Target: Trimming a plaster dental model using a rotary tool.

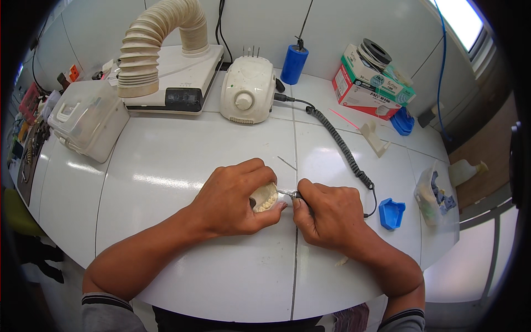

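Observation:
Above the middle of the white table (166,149), my left hand (232,193) is closed around a cream dental model (266,198). Its row of teeth shows between my thumb and fingers; the rest is covered by the hand. My right hand (334,218) grips a rotary handpiece (293,194), whose body is mostly hidden in the fist. The handpiece's thin tip points left and meets the model's edge, though I cannot tell if it touches. Beyond both hands lies a thin metal rod (286,162).
A coiled black cord (337,138) runs from a white control unit (246,94) toward my right forearm. A blue mould (392,214) and a plastic tub (431,193) stand right. Behind are a dust extractor hose (141,50), a clear case (91,119), a blue cylinder (294,65) and boxes (365,91).

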### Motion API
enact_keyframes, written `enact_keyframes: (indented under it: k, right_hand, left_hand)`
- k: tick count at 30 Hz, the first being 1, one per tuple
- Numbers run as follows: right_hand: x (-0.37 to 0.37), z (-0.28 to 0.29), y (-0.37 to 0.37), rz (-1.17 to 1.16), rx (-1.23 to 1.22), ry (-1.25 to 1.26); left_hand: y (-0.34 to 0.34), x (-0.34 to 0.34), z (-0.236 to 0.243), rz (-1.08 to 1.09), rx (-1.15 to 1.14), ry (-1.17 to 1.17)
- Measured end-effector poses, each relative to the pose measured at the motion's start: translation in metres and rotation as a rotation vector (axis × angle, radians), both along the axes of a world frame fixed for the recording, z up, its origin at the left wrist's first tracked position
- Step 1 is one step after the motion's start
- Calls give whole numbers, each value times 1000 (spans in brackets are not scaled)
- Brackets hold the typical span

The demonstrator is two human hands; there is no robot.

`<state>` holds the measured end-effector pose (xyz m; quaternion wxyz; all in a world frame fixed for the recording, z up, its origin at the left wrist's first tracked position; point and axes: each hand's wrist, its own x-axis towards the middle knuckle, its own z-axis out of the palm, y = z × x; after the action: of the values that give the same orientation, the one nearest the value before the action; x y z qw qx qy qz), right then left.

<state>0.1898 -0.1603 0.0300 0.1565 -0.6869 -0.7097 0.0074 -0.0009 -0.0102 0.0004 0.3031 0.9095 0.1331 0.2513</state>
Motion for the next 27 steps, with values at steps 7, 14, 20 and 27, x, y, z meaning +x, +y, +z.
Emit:
enact_keyframes:
  k: [7,14,20,27]
  right_hand:
    - [-3,0,1,2,5,-22]
    - [-2,2,1,3,-20,-9]
    - [0,2,1,10,-5,-5]
    - [0,1,0,19,-5,-6]
  left_hand:
    - [0,-2,0,-2,2,5]
    - [1,-1,-1,3,8,2]
    - [0,1,-1,1,12,0]
    - [-1,1,0,8,23,7]
